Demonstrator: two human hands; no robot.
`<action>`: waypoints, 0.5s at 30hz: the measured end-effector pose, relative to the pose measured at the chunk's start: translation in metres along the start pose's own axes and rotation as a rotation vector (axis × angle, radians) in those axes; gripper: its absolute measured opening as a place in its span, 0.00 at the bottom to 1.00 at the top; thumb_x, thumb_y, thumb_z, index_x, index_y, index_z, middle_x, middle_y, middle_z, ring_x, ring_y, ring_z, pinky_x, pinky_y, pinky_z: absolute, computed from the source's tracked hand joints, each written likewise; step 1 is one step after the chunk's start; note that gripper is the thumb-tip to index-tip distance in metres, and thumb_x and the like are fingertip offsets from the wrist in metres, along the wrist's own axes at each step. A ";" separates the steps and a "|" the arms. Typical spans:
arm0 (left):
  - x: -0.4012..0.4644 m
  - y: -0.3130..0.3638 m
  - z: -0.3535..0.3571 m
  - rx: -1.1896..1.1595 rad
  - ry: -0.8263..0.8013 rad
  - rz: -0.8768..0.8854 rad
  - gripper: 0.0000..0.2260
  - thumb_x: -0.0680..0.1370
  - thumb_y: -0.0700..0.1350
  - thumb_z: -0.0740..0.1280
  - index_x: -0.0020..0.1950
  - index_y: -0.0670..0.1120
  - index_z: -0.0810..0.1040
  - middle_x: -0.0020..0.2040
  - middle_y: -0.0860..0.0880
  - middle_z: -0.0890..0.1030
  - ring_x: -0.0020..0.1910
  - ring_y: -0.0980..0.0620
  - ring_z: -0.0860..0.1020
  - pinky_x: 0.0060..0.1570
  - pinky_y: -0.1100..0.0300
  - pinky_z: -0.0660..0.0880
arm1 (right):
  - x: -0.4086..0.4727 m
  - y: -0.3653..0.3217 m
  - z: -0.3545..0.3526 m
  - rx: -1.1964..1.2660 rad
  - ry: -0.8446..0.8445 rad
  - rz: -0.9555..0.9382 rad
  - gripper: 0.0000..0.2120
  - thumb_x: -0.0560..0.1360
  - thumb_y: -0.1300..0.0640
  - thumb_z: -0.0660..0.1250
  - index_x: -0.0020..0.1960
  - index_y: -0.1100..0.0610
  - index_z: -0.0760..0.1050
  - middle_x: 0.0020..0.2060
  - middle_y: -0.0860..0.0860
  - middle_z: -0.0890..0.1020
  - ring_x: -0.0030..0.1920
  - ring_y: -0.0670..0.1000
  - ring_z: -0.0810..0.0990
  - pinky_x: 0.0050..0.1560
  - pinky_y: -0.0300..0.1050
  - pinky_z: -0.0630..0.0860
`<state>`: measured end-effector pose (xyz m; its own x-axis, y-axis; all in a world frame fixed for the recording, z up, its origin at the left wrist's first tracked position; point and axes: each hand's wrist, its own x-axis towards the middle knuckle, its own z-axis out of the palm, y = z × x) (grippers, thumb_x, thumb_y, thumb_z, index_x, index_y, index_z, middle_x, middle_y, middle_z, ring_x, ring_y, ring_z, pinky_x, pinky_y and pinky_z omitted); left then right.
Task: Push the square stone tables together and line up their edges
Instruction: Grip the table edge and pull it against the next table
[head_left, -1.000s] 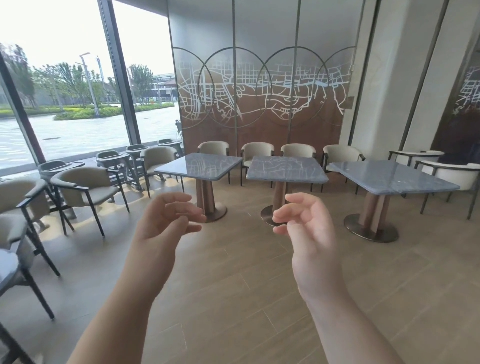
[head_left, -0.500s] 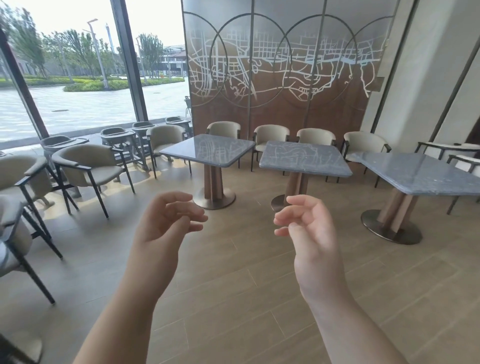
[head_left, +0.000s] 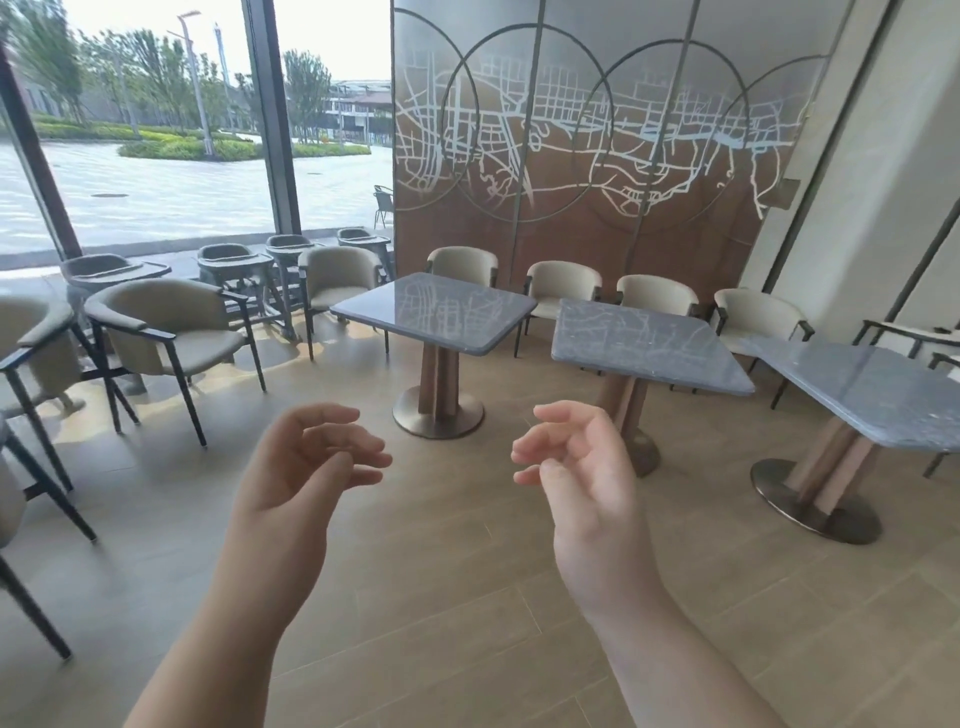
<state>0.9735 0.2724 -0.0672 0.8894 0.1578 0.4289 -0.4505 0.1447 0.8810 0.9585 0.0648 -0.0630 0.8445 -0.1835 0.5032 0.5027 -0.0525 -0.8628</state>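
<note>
Grey veined stone tables (head_left: 644, 343) stand apart; left hand (head_left: 306, 462) and right hand (head_left: 582, 467) loosely curled, empty.

Left grip (head_left: 306, 462), right grip (head_left: 576, 467) loosely curled

Three square stone tables stand on the wood floor, each a grey slab veined in white, with rounded corners, on a brown pedestal and round metal foot. The left table (head_left: 435, 312) is just beside the middle table (head_left: 644, 345), with a narrow gap between them. The right table (head_left: 872, 387) stands skewed, its corner near the middle table's far edge.
</note>
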 end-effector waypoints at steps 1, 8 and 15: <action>0.015 -0.006 -0.011 0.001 0.012 -0.005 0.16 0.79 0.24 0.56 0.56 0.40 0.76 0.42 0.45 0.82 0.45 0.41 0.83 0.48 0.48 0.81 | 0.012 0.007 0.015 0.005 -0.003 -0.007 0.16 0.73 0.66 0.57 0.57 0.54 0.74 0.43 0.52 0.81 0.48 0.54 0.80 0.49 0.50 0.79; 0.096 -0.047 -0.058 0.005 0.022 -0.062 0.16 0.79 0.25 0.56 0.55 0.41 0.77 0.42 0.44 0.82 0.44 0.41 0.83 0.46 0.51 0.81 | 0.068 0.061 0.071 0.043 0.017 0.035 0.16 0.73 0.66 0.57 0.57 0.56 0.74 0.43 0.52 0.81 0.47 0.54 0.80 0.48 0.48 0.78; 0.158 -0.097 -0.036 0.034 -0.040 -0.123 0.15 0.80 0.26 0.57 0.54 0.42 0.77 0.42 0.45 0.82 0.44 0.42 0.83 0.47 0.51 0.81 | 0.121 0.115 0.072 0.066 0.068 0.081 0.16 0.72 0.66 0.57 0.57 0.56 0.74 0.43 0.54 0.81 0.48 0.54 0.80 0.48 0.49 0.79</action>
<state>1.1553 0.3180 -0.0922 0.9406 0.1014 0.3239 -0.3352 0.1268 0.9336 1.1320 0.1074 -0.0975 0.8695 -0.2508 0.4255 0.4462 0.0297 -0.8944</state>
